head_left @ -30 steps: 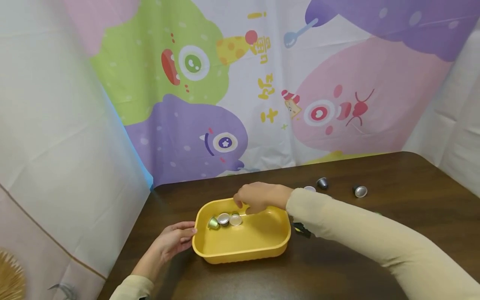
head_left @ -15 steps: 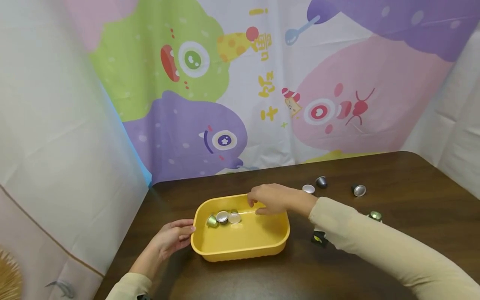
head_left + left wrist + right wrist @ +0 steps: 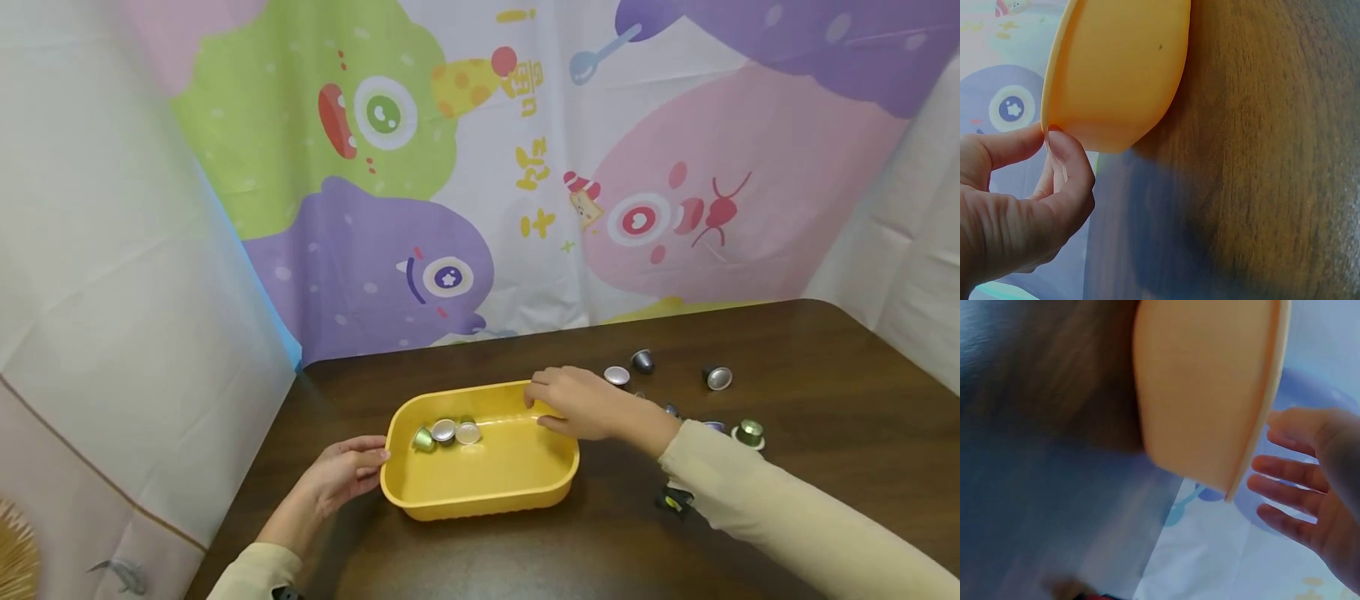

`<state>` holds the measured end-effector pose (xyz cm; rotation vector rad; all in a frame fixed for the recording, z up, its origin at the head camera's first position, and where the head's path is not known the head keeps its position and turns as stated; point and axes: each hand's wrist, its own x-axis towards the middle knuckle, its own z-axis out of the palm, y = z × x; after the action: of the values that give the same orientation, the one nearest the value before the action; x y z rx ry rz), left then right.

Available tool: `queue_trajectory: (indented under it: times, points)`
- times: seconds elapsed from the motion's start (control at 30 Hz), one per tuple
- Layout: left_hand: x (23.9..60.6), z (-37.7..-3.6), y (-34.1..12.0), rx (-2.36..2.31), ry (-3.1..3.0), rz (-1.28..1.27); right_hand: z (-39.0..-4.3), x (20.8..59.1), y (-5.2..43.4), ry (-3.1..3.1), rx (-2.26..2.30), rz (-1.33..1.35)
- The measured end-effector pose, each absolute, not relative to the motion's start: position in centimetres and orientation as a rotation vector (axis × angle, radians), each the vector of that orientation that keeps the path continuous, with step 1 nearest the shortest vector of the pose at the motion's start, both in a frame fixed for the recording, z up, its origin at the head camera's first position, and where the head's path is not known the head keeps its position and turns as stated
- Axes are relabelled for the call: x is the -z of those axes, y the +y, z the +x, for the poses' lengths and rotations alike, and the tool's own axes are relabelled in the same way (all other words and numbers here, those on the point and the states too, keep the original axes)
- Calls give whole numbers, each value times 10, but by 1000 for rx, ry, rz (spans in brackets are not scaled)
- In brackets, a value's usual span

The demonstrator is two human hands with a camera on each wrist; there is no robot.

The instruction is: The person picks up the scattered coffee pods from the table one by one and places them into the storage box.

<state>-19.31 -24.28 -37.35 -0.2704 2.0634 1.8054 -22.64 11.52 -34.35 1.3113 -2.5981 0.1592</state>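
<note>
A yellow plastic tub (image 3: 480,503) sits on the table. My left hand (image 3: 345,473) pinches its left rim between thumb and fingers, as the left wrist view shows at the tub wall (image 3: 1122,69). Over the right far corner of the tub, my right hand (image 3: 581,402) has its fingers loosely spread and holds nothing visible; the right wrist view shows the fingers (image 3: 1288,494) apart beside the rim. Inside the tub, toward the left, lie several coffee capsules: a green one (image 3: 423,440), a silver-lidded one (image 3: 444,431) and a pale-lidded one (image 3: 468,433) among them.
More capsules lie on the dark table (image 3: 495,558) to the right: a silver-lidded capsule (image 3: 617,377), a dark capsule (image 3: 642,361), another lid-up capsule (image 3: 718,379) and a green capsule (image 3: 748,432). My right forearm partly covers others. A patterned cloth (image 3: 547,275) hangs behind.
My right hand has moved right across the tub toward its right end, uncovering the green capsule and others on the table. My left hand keeps its pinch on the rim; the capsules inside stay together.
</note>
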Motion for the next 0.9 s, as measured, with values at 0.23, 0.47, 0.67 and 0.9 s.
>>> queue_trajectory:
  times: [0.23, 0.47, 0.67, 0.9]
  points:
    - [371, -192, -243, -1787, 2085, -291, -221, 351, 137, -2504, -187, 1194]
    - [373, -193, -243, -1784, 2092, -316, -215, 356, 161, -2471, -195, 1164]
    - [374, -193, -242, -1785, 2095, -326, -208, 354, 183, -2525, -185, 1094]
    - [374, -193, -242, -1809, 2068, -255, -204, 355, 205, -2550, -162, 1057]
